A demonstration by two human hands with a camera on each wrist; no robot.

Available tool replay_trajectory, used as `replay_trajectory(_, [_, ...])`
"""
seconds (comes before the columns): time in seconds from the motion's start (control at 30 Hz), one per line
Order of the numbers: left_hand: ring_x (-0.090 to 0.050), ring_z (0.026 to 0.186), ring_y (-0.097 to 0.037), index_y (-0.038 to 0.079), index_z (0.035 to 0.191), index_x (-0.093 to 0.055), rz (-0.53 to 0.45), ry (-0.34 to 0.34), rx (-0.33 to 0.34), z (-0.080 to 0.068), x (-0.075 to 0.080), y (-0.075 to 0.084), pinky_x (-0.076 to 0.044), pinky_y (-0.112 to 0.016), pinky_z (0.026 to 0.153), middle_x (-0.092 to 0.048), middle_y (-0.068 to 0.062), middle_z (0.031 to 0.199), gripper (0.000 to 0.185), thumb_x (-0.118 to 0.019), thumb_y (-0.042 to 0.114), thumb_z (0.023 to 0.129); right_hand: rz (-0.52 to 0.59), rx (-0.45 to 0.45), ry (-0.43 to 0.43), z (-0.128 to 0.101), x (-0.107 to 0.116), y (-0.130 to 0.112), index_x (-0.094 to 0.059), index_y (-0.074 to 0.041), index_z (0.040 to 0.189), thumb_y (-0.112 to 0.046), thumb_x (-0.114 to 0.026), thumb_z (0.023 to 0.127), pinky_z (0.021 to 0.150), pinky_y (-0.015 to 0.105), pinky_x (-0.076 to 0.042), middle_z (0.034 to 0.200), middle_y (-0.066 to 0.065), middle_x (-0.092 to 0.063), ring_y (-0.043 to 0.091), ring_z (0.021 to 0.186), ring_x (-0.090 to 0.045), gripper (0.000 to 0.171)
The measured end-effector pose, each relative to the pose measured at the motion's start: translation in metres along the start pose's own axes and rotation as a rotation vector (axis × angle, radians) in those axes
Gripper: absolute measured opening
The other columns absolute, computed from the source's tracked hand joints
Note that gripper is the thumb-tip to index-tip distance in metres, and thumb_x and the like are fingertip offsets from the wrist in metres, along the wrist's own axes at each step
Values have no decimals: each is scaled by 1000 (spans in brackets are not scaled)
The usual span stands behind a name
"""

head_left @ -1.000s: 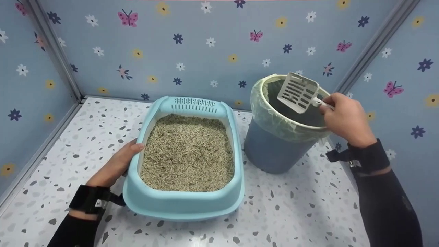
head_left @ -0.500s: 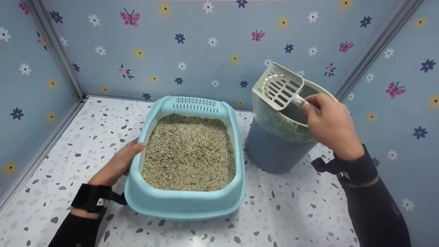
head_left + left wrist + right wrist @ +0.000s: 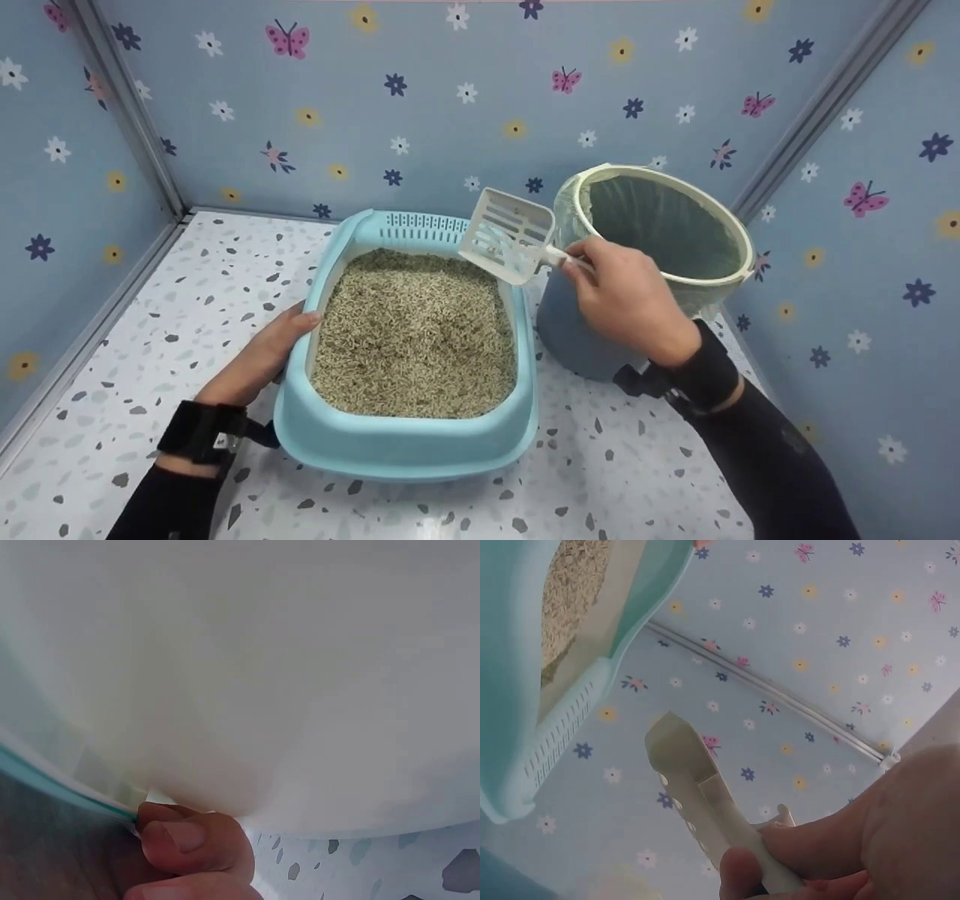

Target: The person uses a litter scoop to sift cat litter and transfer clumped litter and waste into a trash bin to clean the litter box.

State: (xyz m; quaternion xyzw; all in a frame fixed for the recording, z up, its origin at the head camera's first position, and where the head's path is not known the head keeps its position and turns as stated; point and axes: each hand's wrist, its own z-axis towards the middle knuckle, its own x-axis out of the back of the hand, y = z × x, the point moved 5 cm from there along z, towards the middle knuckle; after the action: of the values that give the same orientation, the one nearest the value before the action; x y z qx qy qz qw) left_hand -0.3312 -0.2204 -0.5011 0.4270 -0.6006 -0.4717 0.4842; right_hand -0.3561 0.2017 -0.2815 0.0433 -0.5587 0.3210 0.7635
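Note:
A light blue litter box point(image 3: 405, 446) filled with grainy tan litter point(image 3: 412, 337) stands on the speckled surface. My left hand point(image 3: 259, 356) grips its left rim, thumb on top; in the left wrist view the curled fingers point(image 3: 199, 840) reach under the edge. My right hand point(image 3: 637, 300) pinches the handle of a pale slotted litter scoop point(image 3: 512, 234). The scoop's head is raised over the box's far right corner, tilted, with no clump visible on it. In the right wrist view, thumb and fingers close round the scoop point(image 3: 720, 817).
A blue-grey bin point(image 3: 574, 330) with a translucent liner point(image 3: 652, 214) and cream ring stands right of the box, partly behind my right hand. Flowered panels point(image 3: 450, 97) enclose the back and both sides. Speckled surface point(image 3: 600, 465) extends in front.
My right hand has carried the scoop leftward from over the bin to the far right corner of the litter box, turning it on the way. The left hand keeps its grip.

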Motion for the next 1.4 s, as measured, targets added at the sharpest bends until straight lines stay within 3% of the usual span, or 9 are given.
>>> replay_trajectory(0.33, [-71,94,-40,11,180,-16,-3,0,-3,-1,-1,-1,-65,-46,74,-60,-31,117,86,-47,58,115,-15,0,-254,17,-59,-11,-68,-3,134,-25,-63,115,84,52,-60,102,10,-76,32,88,-71,29])
replay_trajectory(0.53, [-74,93,-42,9,179,-17,-6,-1,-15,0,0,0,-67,-48,73,-63,-32,117,85,-47,56,115,-31,-9,-403,28,-83,-20,-67,-2,138,-27,-62,115,95,51,-60,115,12,-77,32,103,-73,33])
replay_trajectory(0.7, [-75,97,-43,9,179,-16,-11,-13,-14,0,-2,-1,-67,-51,77,-65,-33,123,85,-47,56,116,-31,-14,-507,35,-99,-19,-63,-4,143,-23,-61,115,95,47,-61,123,13,-76,30,106,-73,34])
replay_trajectory(0.87, [-73,89,-38,10,180,-16,4,3,1,-1,0,-2,-66,-47,71,-64,-29,113,86,-47,58,115,-2,-28,-602,43,-111,-19,-62,-2,144,-19,-62,114,98,47,-60,130,17,-73,32,112,-71,35])
replay_trajectory(1.13, [-68,102,-37,10,180,-14,15,20,1,-2,3,-1,-62,-43,78,-54,-30,130,86,-45,57,115,103,-21,-697,56,-122,-24,-57,2,148,-15,-58,114,104,46,-55,143,22,-66,31,117,-65,39])
replay_trajectory(1.27, [-69,97,-36,10,180,-13,17,21,5,-1,4,-1,-63,-43,74,-57,-29,124,87,-46,57,115,143,-41,-701,63,-131,-26,-56,5,150,-13,-58,112,107,46,-53,143,22,-65,32,118,-65,41])
replay_trajectory(1.4, [-71,90,-34,9,180,-13,15,14,1,0,3,0,-64,-42,70,-61,-25,113,86,-46,55,115,179,-72,-677,67,-139,-27,-58,6,148,-10,-60,111,99,43,-55,140,23,-66,27,106,-64,40])
